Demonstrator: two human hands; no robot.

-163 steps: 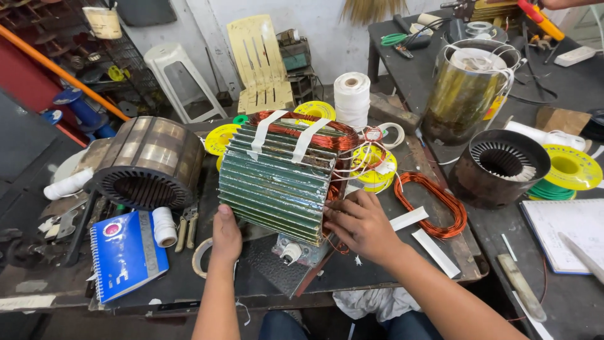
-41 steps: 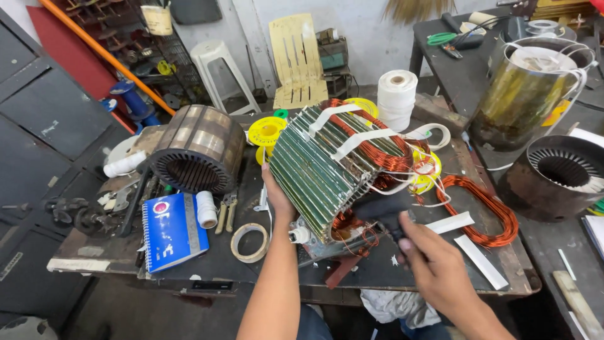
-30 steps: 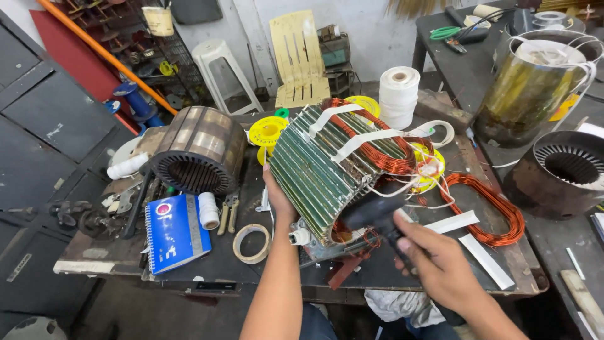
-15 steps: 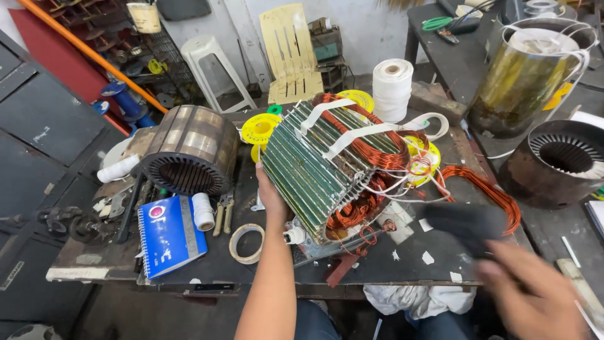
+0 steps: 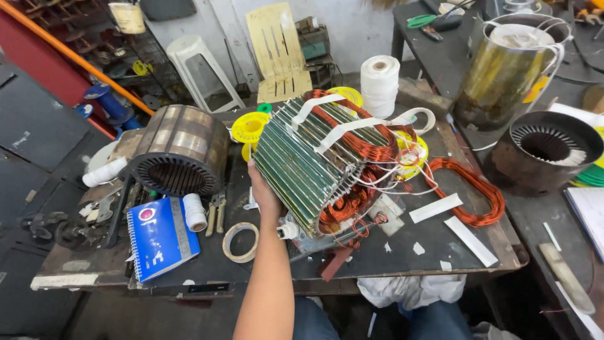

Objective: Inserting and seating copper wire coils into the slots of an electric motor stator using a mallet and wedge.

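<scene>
My right hand has left view; left hand (image 5: 263,192) flat against the tilted wound stator (image 5: 321,164), unclasped, stator lying rightward.

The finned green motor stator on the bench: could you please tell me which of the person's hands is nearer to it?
Left. The left hand presses flat against the side of the green stator, steadying it. The right hand is out of view, so it is not on the stator.
</scene>
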